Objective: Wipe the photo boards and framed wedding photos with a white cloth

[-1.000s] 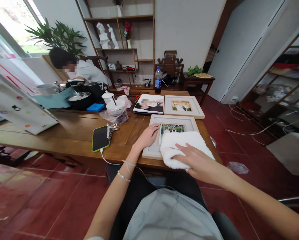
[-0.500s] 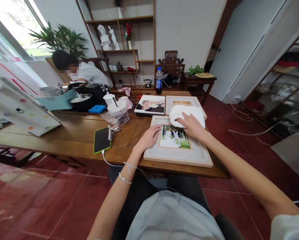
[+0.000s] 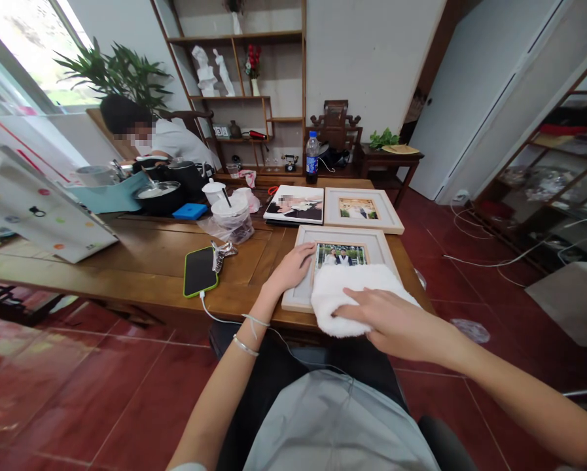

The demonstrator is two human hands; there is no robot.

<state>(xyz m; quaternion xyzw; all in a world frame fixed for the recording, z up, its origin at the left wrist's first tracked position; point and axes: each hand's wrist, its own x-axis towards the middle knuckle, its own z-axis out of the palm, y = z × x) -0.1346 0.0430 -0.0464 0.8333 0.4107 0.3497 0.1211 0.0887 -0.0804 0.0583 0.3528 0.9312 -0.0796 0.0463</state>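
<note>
A pale framed photo [image 3: 342, 241] lies flat at the near right end of the wooden table [image 3: 141, 261]. My left hand [image 3: 289, 268] rests open on the frame's left border, fingers flat. My right hand [image 3: 394, 320] lies flat on a white folded cloth [image 3: 345, 291] that covers the near half of the frame. The fingers are stretched out on top of the cloth, pressing it down.
Another framed photo [image 3: 362, 209] and an unframed print [image 3: 294, 204] lie further back. A green-cased phone [image 3: 199, 271] on a cable, a metal clip [image 3: 221, 251], a bagged cup [image 3: 229, 219], pots and a bottle [image 3: 311, 157] stand on the table. Another person [image 3: 165, 137] sits at the far left.
My right hand swept the cloth from the near edge up to the frame's far edge, then back down to the near half. My left hand stayed on the frame.
</note>
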